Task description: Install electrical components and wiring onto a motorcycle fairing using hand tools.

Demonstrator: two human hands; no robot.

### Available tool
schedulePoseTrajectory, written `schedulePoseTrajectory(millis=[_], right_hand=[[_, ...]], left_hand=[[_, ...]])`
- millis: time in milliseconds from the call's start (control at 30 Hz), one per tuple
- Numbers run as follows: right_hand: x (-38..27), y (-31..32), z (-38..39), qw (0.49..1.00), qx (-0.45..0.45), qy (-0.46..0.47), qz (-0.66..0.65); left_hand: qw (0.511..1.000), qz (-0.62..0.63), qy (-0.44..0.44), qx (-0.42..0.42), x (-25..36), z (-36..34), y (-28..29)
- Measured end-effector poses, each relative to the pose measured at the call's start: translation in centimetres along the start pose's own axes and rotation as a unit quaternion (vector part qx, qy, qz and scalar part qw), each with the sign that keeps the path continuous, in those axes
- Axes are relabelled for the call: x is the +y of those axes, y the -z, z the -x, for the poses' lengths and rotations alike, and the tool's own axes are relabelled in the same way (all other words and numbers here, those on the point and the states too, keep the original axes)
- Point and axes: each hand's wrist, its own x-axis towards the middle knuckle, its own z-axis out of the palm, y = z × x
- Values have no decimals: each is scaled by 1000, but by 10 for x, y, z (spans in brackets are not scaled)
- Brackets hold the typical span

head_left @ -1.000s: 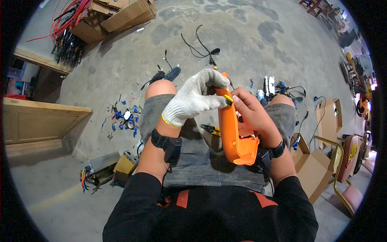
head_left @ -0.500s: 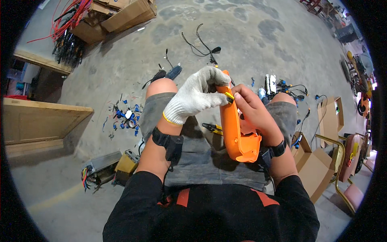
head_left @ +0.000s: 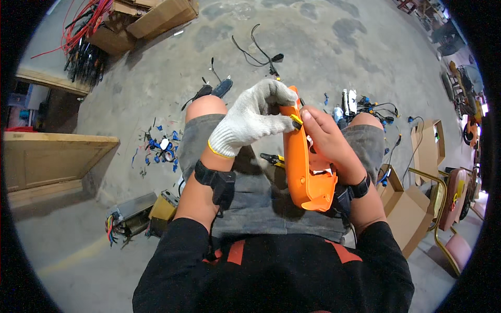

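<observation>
Gloved left hand point(head_left: 255, 117) curled over the top of an orange plastic casing point(head_left: 305, 167), pinching a small yellow piece point(head_left: 296, 121), bare right hand point(head_left: 326, 141) gripping the casing's side, casing upright above the lap, pliers point(head_left: 272, 158) on the shorts, cardboard boxes point(head_left: 404, 206) nearby

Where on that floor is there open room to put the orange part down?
Bare concrete floor lies beyond the knees, past the black cable, and at lower left before the wooden panel. It is crowded around the blue clips, the connectors and the cardboard box.
</observation>
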Motion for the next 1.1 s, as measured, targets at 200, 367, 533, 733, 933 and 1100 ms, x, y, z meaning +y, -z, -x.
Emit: schedulePoseTrajectory(millis=[200, 367, 533, 733, 933, 1100], right_hand=[[1, 3, -2, 986, 25, 129, 101], [-5, 11, -3, 999, -16, 6, 31], [11, 7, -7, 995, 0, 36, 88], [-2, 2, -1, 991, -13, 107, 85], [-4, 4, -2, 993, -69, 89, 38], [-13, 5, 2, 996, -82, 30, 19]], left_hand=[[1000, -11, -14, 15, 5, -1, 2], [1000, -8, 11, 2, 8, -6, -1], [998, -58, -6, -5, 7, -2, -2], [999, -31, -8, 19, 6, 3, 2], [999, -13, 3, 30, 6, 1, -2], [999, -30, 3, 36, 4, 0, -3]])
